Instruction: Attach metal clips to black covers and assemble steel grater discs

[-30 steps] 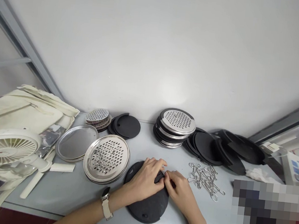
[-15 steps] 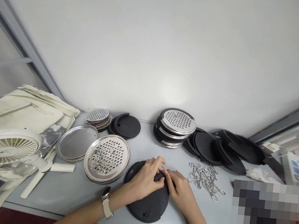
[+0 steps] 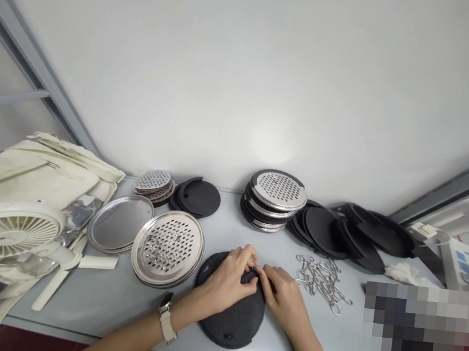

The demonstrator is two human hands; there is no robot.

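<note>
Working over a grey table [image 3: 220, 235]. Probably partway along, judging by a loose heap of black discs [image 3: 325, 229] on the right and a stack of grater-topped discs [image 3: 278, 191] farther back. Bent over a round black base [image 3: 234, 320], flat near the front edge, without a grater plate or a long axis, with a small slot nearward. Gripping a slim black tab [image 3: 249, 276] near its far right rim between left hand [image 3: 227, 283] thumb and fingers, slanting away rightward. Meeting the tab's end with right hand [image 3: 285, 292] fingertips; hard to tell whether pinching
</note>
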